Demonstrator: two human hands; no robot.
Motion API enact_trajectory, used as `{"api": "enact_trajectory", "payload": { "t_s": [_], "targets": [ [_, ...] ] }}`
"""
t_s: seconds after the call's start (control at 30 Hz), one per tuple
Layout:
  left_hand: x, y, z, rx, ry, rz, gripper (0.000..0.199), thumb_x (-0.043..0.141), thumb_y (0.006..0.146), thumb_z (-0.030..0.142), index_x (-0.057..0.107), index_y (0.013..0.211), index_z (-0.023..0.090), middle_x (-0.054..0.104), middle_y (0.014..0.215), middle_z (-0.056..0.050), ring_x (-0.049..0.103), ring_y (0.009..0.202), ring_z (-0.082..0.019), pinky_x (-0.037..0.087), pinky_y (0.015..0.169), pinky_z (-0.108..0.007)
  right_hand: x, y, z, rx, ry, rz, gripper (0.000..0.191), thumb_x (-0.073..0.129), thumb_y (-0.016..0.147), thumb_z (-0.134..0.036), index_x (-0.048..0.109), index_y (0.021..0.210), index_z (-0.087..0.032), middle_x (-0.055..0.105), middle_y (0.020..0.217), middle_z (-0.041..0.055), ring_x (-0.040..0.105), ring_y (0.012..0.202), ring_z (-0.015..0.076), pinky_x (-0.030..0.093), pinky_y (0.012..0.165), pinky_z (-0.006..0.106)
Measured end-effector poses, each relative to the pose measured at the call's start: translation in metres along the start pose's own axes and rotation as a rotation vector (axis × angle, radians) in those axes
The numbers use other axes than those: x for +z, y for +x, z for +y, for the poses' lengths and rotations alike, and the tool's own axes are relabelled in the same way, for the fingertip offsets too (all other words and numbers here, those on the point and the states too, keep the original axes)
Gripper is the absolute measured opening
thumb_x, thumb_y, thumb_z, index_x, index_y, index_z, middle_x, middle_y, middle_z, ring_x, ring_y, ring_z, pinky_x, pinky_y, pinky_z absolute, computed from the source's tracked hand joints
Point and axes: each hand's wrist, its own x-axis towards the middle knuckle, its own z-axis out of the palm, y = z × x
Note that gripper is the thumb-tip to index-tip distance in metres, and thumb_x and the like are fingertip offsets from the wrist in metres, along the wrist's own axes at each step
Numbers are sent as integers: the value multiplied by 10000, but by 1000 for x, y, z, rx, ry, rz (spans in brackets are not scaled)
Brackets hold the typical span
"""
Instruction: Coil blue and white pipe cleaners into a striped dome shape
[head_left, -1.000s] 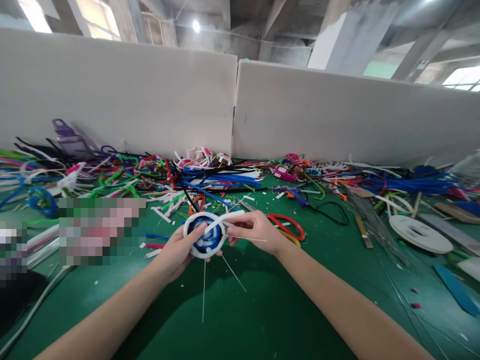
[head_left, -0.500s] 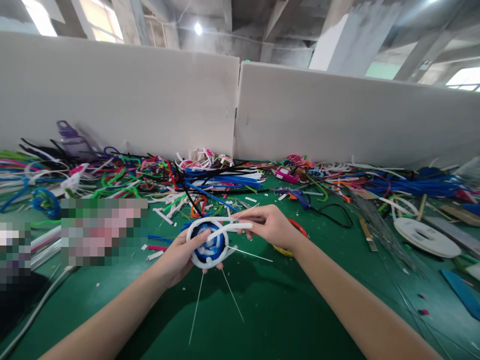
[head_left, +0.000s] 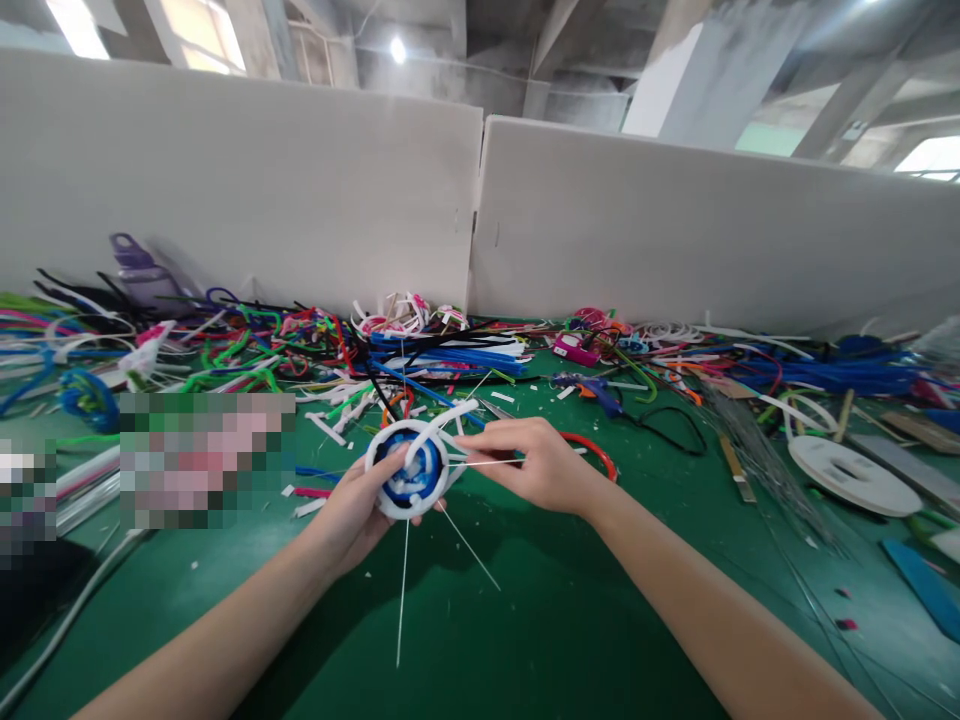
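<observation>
My left hand (head_left: 352,510) grips a round piece (head_left: 379,488) with a white fuzzy rim and blue and white coils inside, its thumb lying across the front. A loose white strip (head_left: 444,422) rises from the coils toward the upper right. Thin pale wires stick out below and to the right of the piece. At the right edge of the rim, my right hand (head_left: 536,462) has its fingers pinched together; what lies between the fingertips is too small to make out. One wire passes by those fingers.
Colourful fuzzy strips (head_left: 465,350) are heaped along the white partition (head_left: 637,220). A blue glue gun (head_left: 596,392) lies behind my right hand. To the right are a white spool (head_left: 855,475) and loose wires; a purple bottle (head_left: 146,280) stands at the back left.
The round piece has shifted slightly up and left. My right hand has moved from the strip's end to beside the rim, and the loose strip now points more steeply upward.
</observation>
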Motion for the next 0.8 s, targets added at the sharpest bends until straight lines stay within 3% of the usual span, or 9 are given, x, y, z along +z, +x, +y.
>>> {"api": "enact_trajectory", "payload": {
  "t_s": [0.23,0.43,0.57,0.67,0.8],
  "targets": [
    [4,1,1,26,-19,97,134,564,817,192,594,932,131,693,694,-75,687,566,-216,509,398,-231,4,0,-3,283,209,-38,323,517,863,-294,626,1160,-229,623,649,6,490,547,114,383,522,261],
    [0,3,0,36,78,85,167,597,800,229,584,948,152,717,732,-84,694,586,-234,516,430,-259,-5,2,-1,414,310,28,187,614,793,-329,680,889,-182,592,568,-3,519,520,107,386,492,246],
    [0,2,2,4,227,33,239,650,759,304,605,934,149,721,694,-76,693,577,-236,527,475,-276,-21,2,3,524,316,-139,218,669,738,-345,718,860,-171,603,604,12,504,525,97,371,481,229],
    [2,3,1,35,297,30,253,650,753,316,615,936,145,722,679,-68,689,567,-231,531,496,-281,-23,1,-4,540,201,-201,209,643,758,-323,723,881,-174,619,611,16,511,520,98,358,468,221],
    [2,6,-3,51,275,106,255,643,760,303,611,957,144,725,705,-67,691,596,-226,549,537,-296,-6,2,-21,456,-136,-100,156,615,784,-283,717,809,-168,626,565,9,490,454,91,326,459,235]
  ]
}}
